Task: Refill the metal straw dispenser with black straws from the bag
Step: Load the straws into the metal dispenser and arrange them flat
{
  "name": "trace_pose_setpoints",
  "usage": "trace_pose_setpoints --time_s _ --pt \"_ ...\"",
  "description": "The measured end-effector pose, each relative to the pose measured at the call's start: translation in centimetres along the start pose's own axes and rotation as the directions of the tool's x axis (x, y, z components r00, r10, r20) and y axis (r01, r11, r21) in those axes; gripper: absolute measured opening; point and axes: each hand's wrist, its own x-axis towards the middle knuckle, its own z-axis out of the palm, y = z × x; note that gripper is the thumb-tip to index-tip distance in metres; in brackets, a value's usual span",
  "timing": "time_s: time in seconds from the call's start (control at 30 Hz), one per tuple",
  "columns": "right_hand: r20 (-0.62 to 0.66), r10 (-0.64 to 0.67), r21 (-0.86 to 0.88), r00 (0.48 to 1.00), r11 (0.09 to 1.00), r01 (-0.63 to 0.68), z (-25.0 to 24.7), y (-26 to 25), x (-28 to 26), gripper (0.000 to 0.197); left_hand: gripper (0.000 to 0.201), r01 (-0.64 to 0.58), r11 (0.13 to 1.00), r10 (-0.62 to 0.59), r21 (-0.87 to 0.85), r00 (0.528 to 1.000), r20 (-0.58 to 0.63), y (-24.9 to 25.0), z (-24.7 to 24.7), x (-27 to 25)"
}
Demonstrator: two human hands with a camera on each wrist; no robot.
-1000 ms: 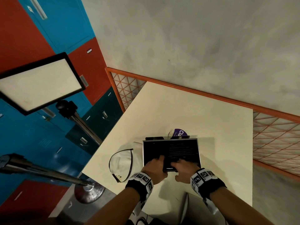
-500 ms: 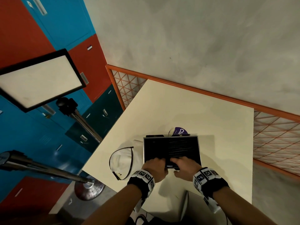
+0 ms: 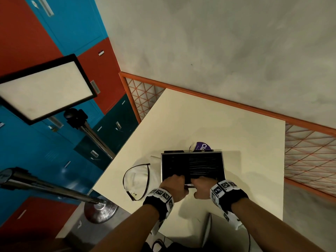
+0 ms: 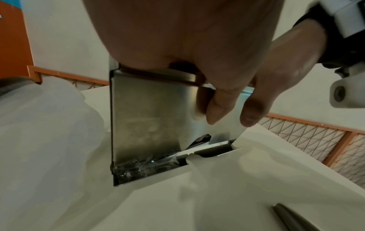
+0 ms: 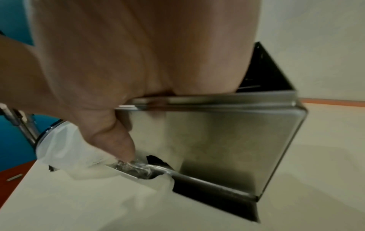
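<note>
The metal straw dispenser [image 3: 223, 166] stands open-topped on the cream table [image 3: 236, 135], filled with black straws [image 3: 200, 164]. My left hand [image 3: 172, 184] and right hand [image 3: 201, 186] sit side by side on its near rim. Their fingers curl over into the box and the thumbs [image 4: 213, 101] press down its steel front [image 4: 148, 117]. The right wrist view shows my thumb [image 5: 116, 140] low on that front [image 5: 227, 140], near the bottom slot. The clear bag [image 3: 136, 177] with a black rim lies left of the dispenser, touching it [image 5: 59, 148].
A purple-labelled item [image 3: 201, 147] lies just behind the dispenser. A light panel [image 3: 41, 90] on a stand and a steel post with a round base [image 3: 100, 211] stand left of the table. An orange mesh rail [image 3: 309, 151] runs behind and right.
Both hands have slid back from deeper inside the box to its near rim. The dispenser and bag have stayed put.
</note>
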Motion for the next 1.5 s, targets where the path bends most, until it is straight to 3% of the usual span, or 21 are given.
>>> trace_pose_setpoints --time_s 0.23,0.47,0.7,0.9,1.07,1.2,1.33,1.5 --pt "-0.037 0.020 0.112 0.999 0.994 -0.016 0.1 0.6 -0.3 0.056 0.038 -0.006 0.999 0.006 0.043 1.000 0.004 0.1 0.3 0.1" --pt "0.031 0.036 0.015 0.999 0.999 -0.037 -0.2 -0.8 1.0 0.030 0.036 0.018 0.998 -0.017 -0.056 1.000 0.024 -0.1 -0.1 0.5" --pt "0.134 0.081 0.003 0.988 0.997 -0.082 -0.9 -1.1 1.5 0.036 0.034 0.017 0.996 -0.014 -0.083 0.999 0.034 -0.4 0.0 0.7" --pt "-0.018 -0.010 -0.026 1.000 1.000 0.010 -0.8 -0.2 0.7 0.034 0.038 -0.006 1.000 0.005 0.017 0.999 0.054 -0.7 0.1 1.2" --pt "-0.008 0.003 0.065 1.000 0.998 -0.003 -1.7 0.2 0.6 0.046 0.044 -0.009 0.983 0.002 0.185 0.999 0.038 -0.2 -0.3 1.6" --pt "-0.044 0.024 0.090 0.999 0.996 -0.020 -2.6 0.4 0.7 0.043 0.041 0.008 0.984 -0.016 0.175 0.999 0.043 0.1 -1.6 2.2" --pt "-0.006 0.064 0.085 0.998 0.994 -0.063 -3.7 1.0 0.5 0.025 0.038 0.011 0.985 -0.022 0.171 0.998 0.058 0.3 -3.2 3.0" --pt "-0.095 -0.015 0.154 0.995 0.988 0.030 -4.7 2.7 -0.3 0.020 0.035 -0.151 0.987 0.148 0.052 0.987 0.057 -1.0 -3.5 3.8"
